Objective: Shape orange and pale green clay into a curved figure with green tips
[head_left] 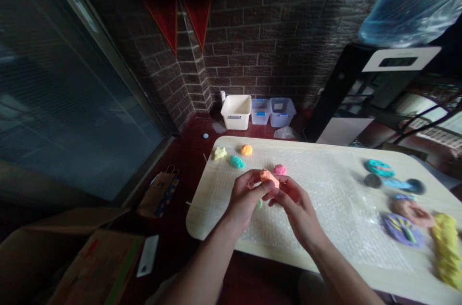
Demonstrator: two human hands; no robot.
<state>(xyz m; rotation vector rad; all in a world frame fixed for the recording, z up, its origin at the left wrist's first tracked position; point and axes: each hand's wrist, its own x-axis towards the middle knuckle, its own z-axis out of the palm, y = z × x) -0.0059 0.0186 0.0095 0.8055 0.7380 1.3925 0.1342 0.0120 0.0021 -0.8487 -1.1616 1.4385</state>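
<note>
Both the left hand [242, 197] and the right hand [296, 203] grip one peach-orange lump [267, 177] — pinched from either side — and hold it up over the bubble wrap [325, 199] on the pale table [201, 216]. I see a pink lump [280, 170] just beyond it; toward the far left corner sit a teal lump [237, 161], a yellow-orange lump [246, 149] and a pale yellow lump [220, 153].

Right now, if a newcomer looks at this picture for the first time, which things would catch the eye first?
Probably the orange lump first, near the middle, held between the left hand and the right hand, above the table. Next may come the big blue jug at the top right, on the dispenser. Then perhaps the yellow piece at the table's right end.
</note>
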